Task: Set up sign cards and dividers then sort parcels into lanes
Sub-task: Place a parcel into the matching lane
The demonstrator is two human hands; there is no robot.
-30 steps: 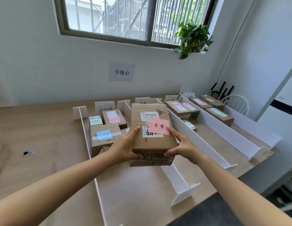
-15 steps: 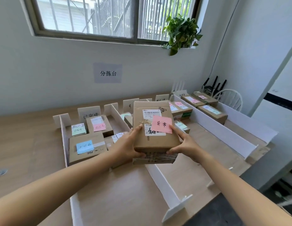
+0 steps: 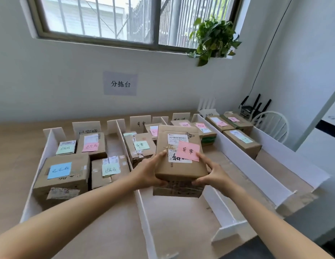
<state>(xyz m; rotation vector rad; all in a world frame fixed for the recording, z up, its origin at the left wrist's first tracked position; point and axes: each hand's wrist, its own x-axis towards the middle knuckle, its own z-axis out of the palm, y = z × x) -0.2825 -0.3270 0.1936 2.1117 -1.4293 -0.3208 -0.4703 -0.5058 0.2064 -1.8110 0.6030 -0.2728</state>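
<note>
Brown box (image 3: pixel 179 165) at centre frame, pink note (image 3: pixel 188 151) with black writing. Lower left, brown box (image 3: pixel 62 176), blue note (image 3: pixel 59 170). White dividers (image 3: pixel 142 200). Green plant (image 3: pixel 213 38), upper right.

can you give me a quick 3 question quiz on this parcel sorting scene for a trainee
1. True or false: both hands hold the parcel off the table.
2. What colour is the note on its top? A) pink B) blue C) green
3. Fill in: the lane at far left holds ___ parcels.

Key: 1 true, left hand and right hand grip its sides. 2 A. 3 four, including the one with the blue note.
</note>
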